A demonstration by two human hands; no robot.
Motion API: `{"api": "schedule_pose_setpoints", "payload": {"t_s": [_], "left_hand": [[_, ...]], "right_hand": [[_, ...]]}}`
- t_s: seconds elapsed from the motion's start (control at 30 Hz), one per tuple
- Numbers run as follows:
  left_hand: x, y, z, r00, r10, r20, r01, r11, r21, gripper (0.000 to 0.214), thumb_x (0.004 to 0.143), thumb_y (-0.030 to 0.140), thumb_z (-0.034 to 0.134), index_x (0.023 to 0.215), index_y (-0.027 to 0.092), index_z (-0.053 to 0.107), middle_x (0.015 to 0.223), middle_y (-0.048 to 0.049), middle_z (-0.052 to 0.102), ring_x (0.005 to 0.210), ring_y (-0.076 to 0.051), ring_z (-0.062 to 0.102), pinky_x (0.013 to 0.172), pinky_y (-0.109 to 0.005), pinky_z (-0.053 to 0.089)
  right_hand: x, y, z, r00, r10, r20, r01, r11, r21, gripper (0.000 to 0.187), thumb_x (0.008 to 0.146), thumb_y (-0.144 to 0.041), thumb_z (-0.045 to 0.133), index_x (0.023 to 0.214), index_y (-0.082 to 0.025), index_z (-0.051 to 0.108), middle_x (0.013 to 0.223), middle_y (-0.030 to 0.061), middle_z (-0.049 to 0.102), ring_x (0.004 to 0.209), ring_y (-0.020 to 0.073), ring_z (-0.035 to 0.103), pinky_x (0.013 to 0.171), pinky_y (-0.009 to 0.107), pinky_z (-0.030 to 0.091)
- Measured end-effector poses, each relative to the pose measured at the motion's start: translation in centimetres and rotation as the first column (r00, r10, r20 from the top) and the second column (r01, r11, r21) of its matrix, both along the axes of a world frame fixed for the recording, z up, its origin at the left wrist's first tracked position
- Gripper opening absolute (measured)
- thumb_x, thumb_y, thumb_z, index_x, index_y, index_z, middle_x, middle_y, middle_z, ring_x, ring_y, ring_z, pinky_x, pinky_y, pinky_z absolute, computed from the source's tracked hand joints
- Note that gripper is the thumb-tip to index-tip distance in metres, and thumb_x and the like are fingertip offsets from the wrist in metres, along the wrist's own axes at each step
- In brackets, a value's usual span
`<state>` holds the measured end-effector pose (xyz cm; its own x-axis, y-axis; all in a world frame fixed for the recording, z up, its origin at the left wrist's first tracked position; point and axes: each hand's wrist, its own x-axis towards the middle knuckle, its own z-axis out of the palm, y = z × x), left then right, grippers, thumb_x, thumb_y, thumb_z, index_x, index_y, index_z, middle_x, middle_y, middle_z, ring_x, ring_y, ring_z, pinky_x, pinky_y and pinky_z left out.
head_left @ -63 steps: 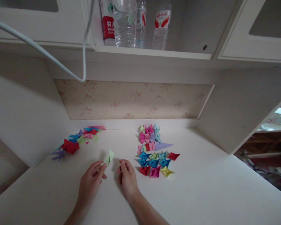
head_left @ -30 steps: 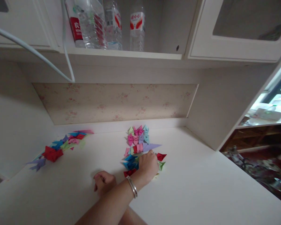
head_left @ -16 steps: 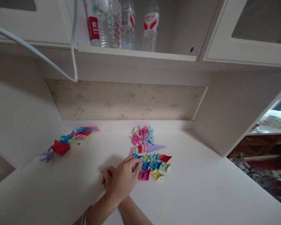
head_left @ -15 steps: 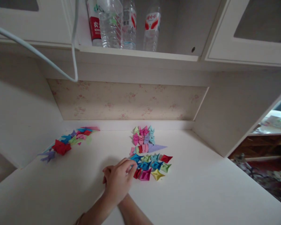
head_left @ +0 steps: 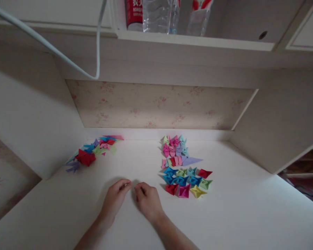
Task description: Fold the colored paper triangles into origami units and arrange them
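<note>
1. Two hands low on desk (head_left: 232, 215): left hand (head_left: 114, 199) and right hand (head_left: 147, 200) curled, fingertips nearly meeting; anything pinched, cannot tell.
2. Folded paper pieces (head_left: 184, 173) clustered just right of right hand; looser pile (head_left: 92, 152) far left.
3. Best reached sideways, lifting one edge piece without nudging neighbours.

Bare desk (head_left: 135, 156) is lying open left of the folded paper cluster (head_left: 184, 170); a second paper pile (head_left: 92, 151) is crowding the far left corner; shelf (head_left: 193, 38) is hanging overhead.
</note>
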<state>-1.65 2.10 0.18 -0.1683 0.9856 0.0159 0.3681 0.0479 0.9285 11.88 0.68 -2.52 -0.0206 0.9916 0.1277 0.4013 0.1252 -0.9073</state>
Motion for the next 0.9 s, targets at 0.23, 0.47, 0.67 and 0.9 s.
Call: {"api": "schedule_pose_setpoints", "payload": {"t_s": [0.23,0.47,0.67,0.9], "left_hand": [[-0.8,0.5,-1.2,0.992,-0.12,0.041,0.122,0.991,-0.046,0.032,0.078,0.042,0.052,0.084,0.016,0.069,0.072,-0.0015,0.068,0.069,-0.018,0.06,0.063,-0.025,0.043],[-0.8,0.8,-1.7,0.986,-0.164,0.017,0.164,0.984,-0.07,0.026,0.08,0.036,0.047,0.08,0.017,0.065,0.064,-0.0002,0.062,0.06,-0.016,0.056,0.056,-0.024,0.038],[-0.7,0.8,-1.9,0.978,-0.206,-0.029,0.203,0.976,-0.082,0.027,0.081,0.036,0.044,0.077,0.018,0.064,0.06,-0.0001,0.059,0.057,-0.016,0.055,0.054,-0.024,0.036],[-0.8,1.3,-2.9,0.965,-0.262,-0.029,0.258,0.96,-0.11,0.029,0.081,0.041,0.044,0.081,0.019,0.063,0.056,0.0023,0.052,0.054,-0.016,0.05,0.053,-0.024,0.034]], "right_hand": [[-1.7,5.9,0.2,0.994,0.023,0.108,-0.006,0.988,-0.156,0.034,0.091,-0.024,0.032,0.085,-0.013,0.064,0.062,0.0035,0.066,0.041,0.0112,0.055,0.041,0.021,0.035],[-6.5,17.8,3.7,0.926,0.11,0.361,-0.126,0.992,0.021,0.018,0.086,-0.024,0.053,0.098,-0.018,0.067,0.116,0.0065,0.063,0.094,0.0165,0.062,0.084,0.029,0.045],[-10.0,24.8,3.7,0.824,0.159,0.543,-0.189,0.982,-0.001,0.034,0.09,-0.033,0.057,0.12,-0.017,0.054,0.123,0.0085,0.055,0.103,0.0222,0.058,0.085,0.044,0.05],[-12.2,28.0,3.6,0.791,0.194,0.581,-0.232,0.973,-0.009,0.034,0.09,-0.032,0.057,0.12,-0.017,0.054,0.122,0.0084,0.056,0.102,0.0219,0.059,0.085,0.043,0.051]]}}
